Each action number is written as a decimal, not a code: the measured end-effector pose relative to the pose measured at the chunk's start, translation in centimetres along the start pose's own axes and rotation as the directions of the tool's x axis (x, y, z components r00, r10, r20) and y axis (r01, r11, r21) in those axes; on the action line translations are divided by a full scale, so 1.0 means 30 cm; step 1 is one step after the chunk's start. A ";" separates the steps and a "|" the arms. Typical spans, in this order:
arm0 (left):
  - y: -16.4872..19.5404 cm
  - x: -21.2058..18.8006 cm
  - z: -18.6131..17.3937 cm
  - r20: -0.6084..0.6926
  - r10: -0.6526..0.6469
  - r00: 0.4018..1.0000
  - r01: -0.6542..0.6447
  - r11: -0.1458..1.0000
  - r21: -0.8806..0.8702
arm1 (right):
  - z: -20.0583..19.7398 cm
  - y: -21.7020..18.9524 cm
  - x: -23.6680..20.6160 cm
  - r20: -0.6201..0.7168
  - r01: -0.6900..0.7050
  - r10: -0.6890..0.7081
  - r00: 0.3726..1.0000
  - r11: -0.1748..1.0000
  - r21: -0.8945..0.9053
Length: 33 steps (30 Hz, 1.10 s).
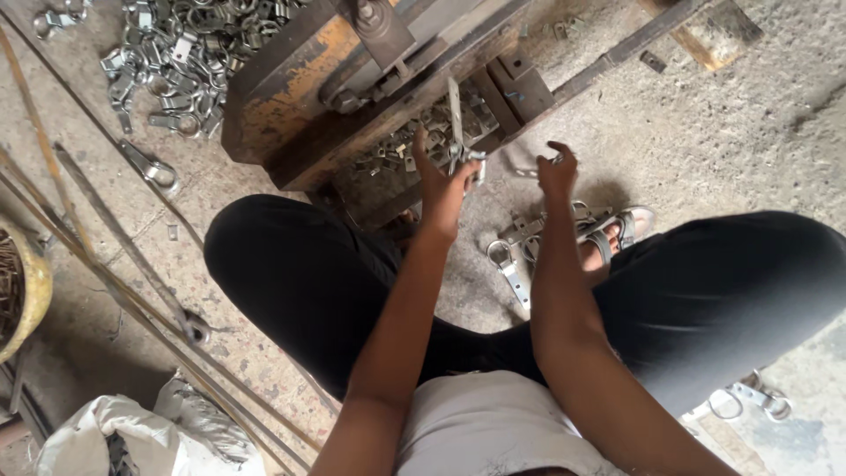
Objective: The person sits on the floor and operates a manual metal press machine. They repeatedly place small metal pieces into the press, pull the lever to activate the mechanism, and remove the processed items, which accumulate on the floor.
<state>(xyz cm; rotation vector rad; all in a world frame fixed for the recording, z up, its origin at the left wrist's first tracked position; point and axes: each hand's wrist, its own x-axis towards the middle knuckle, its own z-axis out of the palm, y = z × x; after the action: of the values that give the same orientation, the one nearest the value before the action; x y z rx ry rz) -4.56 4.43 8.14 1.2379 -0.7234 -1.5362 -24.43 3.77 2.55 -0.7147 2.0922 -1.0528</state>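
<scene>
Head view: left hand [441,181] grips a bright grey metal clamp piece [461,152], a flat strip with looped end, at the rusty orange-brown press [291,84]. Right hand [557,172] pinches a smaller metal piece [529,172] just beside it, above the concrete floor [705,141].

A metal workshop: a rusty press [352,79] at twelve o'clock, heaped steel clamps [181,53] at eleven, dusty concrete floor [705,132].

A heap of metal clamps [189,53] lies beside rusty rods [106,264].
</scene>
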 end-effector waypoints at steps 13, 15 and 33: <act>-0.187 0.132 -0.006 0.078 -0.371 0.925 0.378 0.914 -0.145 | -0.082 -0.330 -0.046 0.803 0.356 -0.153 0.576 0.931 -0.078; -0.201 0.148 0.006 0.074 -0.316 0.946 0.325 0.923 -0.206 | -0.031 -0.312 -0.052 0.891 0.387 -0.175 0.419 0.922 -0.001; -0.288 0.140 0.037 0.286 -0.334 0.898 -0.070 0.532 0.844 | 0.172 -0.042 0.043 0.711 -0.091 -0.167 0.683 0.946 0.310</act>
<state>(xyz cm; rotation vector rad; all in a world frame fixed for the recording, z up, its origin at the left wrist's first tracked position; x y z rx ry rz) -8.35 3.20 -0.67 1.6896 -1.8770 -1.6389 -21.04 -0.20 0.91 -0.8373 1.1731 -0.8900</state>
